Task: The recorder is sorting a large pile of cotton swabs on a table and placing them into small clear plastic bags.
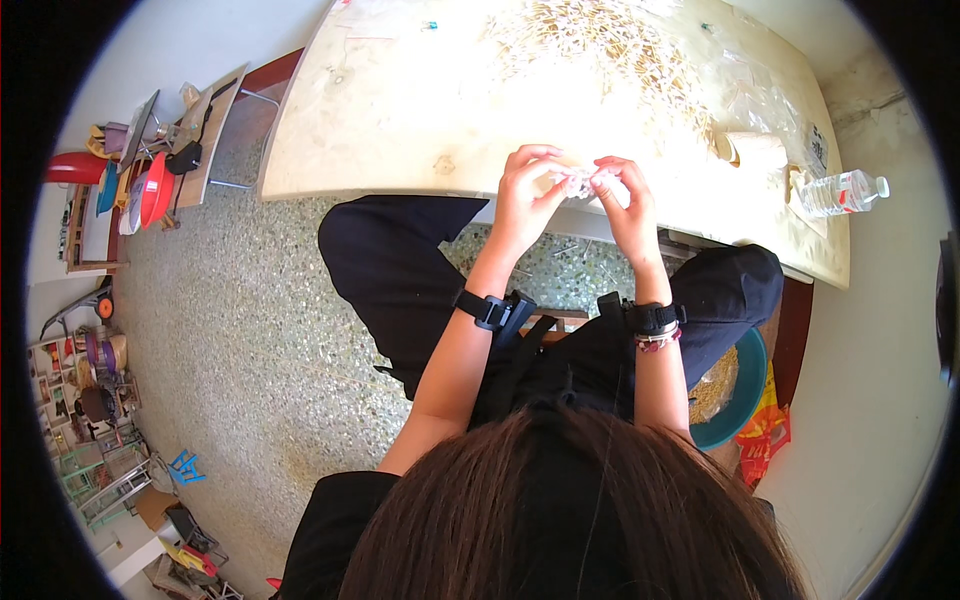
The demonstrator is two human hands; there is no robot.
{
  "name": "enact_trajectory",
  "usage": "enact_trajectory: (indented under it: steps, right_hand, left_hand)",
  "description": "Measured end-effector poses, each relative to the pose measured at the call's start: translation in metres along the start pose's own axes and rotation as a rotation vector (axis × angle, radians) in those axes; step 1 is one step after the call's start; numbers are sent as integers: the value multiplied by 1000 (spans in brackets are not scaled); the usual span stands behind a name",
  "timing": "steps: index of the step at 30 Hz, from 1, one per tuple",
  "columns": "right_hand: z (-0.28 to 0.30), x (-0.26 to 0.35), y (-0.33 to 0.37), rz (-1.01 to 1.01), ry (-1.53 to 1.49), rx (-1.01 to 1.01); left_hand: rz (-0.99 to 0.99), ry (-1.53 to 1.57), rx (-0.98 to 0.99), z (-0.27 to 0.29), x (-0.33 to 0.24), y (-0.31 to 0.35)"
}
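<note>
At the table's near edge, my left hand and my right hand face each other with fingers bent. Between their fingertips is a small crumpled, whitish see-through piece that looks like thin plastic. Both hands pinch it, one from each side; glare washes out its details. Beyond my hands, a loose heap of small, thin tan-and-white sticks is spread over the pale wooden table.
Clear plastic packaging and a clear bottle lie on the table's right side. A teal tub of tan pieces stands by my right leg, beside a red-and-yellow bag. Leftward are a folding table and a blue stool.
</note>
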State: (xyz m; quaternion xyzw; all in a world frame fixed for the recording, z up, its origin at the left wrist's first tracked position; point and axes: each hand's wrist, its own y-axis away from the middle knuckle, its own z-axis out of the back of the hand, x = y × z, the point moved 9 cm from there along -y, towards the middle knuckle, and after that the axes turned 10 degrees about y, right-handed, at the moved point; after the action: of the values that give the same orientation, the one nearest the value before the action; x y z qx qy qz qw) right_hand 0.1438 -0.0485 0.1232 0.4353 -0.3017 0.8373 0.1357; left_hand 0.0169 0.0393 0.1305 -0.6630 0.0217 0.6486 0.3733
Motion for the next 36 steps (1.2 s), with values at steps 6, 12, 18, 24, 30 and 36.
enact_trajectory:
  steps: [6,12,18,24,30,36]
  right_hand:
    - [-5,-7,5,-49,-52,15]
    - [-1,-20,8,-110,-186,4]
    - [4,-25,5,-141,-171,-32]
    - [4,-25,7,-115,-125,-29]
    - [5,-11,6,-88,-177,7]
    - [13,-5,0,-52,-158,26]
  left_hand:
    - [15,65,1,-5,-2,1]
    - [70,87,-47,1,4,1]
    - [37,49,6,-7,-1,-1]
    - [51,-11,15,-7,1,1]
    - [81,82,84,-10,7,1]
    - [129,72,83,-14,-1,-5]
